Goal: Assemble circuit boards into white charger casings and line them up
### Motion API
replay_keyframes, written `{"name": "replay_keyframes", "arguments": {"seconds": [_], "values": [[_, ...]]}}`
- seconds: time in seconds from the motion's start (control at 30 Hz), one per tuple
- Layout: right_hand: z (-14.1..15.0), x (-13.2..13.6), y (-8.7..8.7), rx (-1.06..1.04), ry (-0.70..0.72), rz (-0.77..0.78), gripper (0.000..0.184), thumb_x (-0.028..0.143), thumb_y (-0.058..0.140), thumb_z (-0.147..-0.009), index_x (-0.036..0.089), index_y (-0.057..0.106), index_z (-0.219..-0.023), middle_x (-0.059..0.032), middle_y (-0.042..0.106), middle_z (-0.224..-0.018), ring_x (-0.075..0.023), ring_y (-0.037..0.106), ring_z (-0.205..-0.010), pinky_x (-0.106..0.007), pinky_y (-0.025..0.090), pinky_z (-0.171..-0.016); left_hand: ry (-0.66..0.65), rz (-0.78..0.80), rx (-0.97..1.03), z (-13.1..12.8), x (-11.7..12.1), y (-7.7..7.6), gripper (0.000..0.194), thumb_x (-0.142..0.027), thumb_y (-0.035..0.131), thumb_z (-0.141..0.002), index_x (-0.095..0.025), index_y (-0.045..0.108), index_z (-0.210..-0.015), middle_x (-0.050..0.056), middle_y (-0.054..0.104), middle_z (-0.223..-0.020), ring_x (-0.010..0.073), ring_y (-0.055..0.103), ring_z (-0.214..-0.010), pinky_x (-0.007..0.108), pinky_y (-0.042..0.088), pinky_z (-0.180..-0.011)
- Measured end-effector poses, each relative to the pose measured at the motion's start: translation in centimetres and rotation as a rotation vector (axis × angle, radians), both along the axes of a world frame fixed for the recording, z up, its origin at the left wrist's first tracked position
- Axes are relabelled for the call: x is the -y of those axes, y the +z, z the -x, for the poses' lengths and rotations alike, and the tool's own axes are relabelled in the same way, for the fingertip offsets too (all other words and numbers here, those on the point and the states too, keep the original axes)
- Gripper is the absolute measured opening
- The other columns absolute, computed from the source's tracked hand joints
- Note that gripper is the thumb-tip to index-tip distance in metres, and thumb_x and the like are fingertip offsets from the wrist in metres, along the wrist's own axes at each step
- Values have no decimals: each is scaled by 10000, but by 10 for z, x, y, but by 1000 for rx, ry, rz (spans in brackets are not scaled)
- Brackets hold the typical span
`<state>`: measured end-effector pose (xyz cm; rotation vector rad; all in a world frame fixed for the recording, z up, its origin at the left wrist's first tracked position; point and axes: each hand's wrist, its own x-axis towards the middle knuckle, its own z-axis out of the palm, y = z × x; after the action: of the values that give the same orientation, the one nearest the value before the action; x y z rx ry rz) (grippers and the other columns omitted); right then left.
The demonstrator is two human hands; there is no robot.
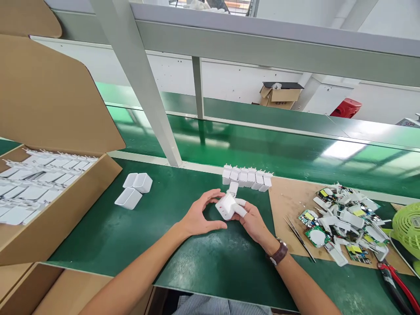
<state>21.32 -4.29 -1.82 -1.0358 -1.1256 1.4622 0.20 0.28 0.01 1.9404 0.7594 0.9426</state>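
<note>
Between the fingers of my right hand is a white cube-shaped charger, tilted so a face with small holes shows. Finger cots cover some of those fingertips. My left hand is spread in a C shape at the charger's left, thumb apart from it; whether its fingertips touch the charger I cannot tell. Just behind stands one white charger piece, partly hidden by the held one. A row of white plug chargers with pins up lines the back of the green table.
At left, an open cardboard box holds many white chargers. Three white open housings stand beside it. Right, a brown board carries tweezers and a heap of circuit boards. Red-handled pliers and a green fan lie beyond.
</note>
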Motion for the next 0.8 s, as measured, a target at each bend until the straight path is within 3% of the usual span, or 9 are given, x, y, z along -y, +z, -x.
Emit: {"name": "replay_keyframes", "arguments": {"seconds": [0.1,0.27,0.4,0.47,0.53,0.6,0.7,0.73,0.8], "values": [[1,1,7,-272,29,221,394,542,693,-875,193,763,-1044,-81,767,-946,-267,725,-856,-459,628,-813,45,-141,-75,-7,5,2,695,-398,853,-810,-257,510,-1397,110,657,-1282,251,660,-1112,441,566,-975],[1,1,11,-215,38,185,414,600,686,-847,204,759,-945,-98,771,-932,-304,735,-887,-473,634,-757,78,-324,-46,-11,5,0,584,-368,822,-851,-256,555,-1357,95,691,-1203,247,658,-1074,437,567,-943],[4,3,2,-54,-13,92,454,613,615,-886,199,711,-1044,-106,754,-979,-290,722,-906,-468,625,-784,99,-141,1,-10,4,-3,694,-408,858,-802,-256,549,-1404,108,683,-1255,251,664,-1081,442,570,-967],[5,6,-3,64,-119,-19,392,545,667,-871,219,672,-1090,-100,727,-1076,-263,692,-959,-458,604,-867,137,6,63,-10,3,-4,694,-414,783,-877,-252,489,-1483,137,651,-1340,245,665,-1104,437,581,-967],[4,10,-9,297,-223,-209,297,433,694,-872,236,636,-1086,-95,682,-1129,-245,652,-995,-449,575,-919,146,94,98,-11,2,-4,538,-377,671,-966,-252,524,-1468,138,658,-1340,233,674,-1103,421,593,-950],[2,14,-13,515,-275,-358,283,339,704,-864,237,603,-1108,-91,638,-1116,-234,622,-961,-437,567,-897,119,96,57,-12,1,-1,295,-338,627,-993,-248,691,-1267,113,702,-1249,224,688,-1075,411,591,-946],[-2,17,-20,595,-211,-397,678,277,756,-812,219,443,-1410,-93,601,-1118,-197,583,-803,-413,578,-802,95,-4,-15,-13,3,2,153,-305,677,-959,-212,760,-871,103,710,-1182,231,691,-1071,422,569,-978],[-3,17,-22,596,-172,-388,826,267,756,-813,214,325,-1516,-96,601,-1132,-184,571,-763,-412,579,-793,102,-25,-11,-13,4,3,148,-301,705,-939,-203,741,-834,108,702,-1190,239,684,-1092,431,562,-991],[-5,18,-26,582,-85,-353,971,249,716,-853,228,114,-1614,-92,619,-1141,-172,567,-730,-415,577,-801,125,6,24,-13,5,3,166,-304,776,-884,-215,724,-1015,126,666,-1285,263,663,-1164,450,553,-1015]]}}
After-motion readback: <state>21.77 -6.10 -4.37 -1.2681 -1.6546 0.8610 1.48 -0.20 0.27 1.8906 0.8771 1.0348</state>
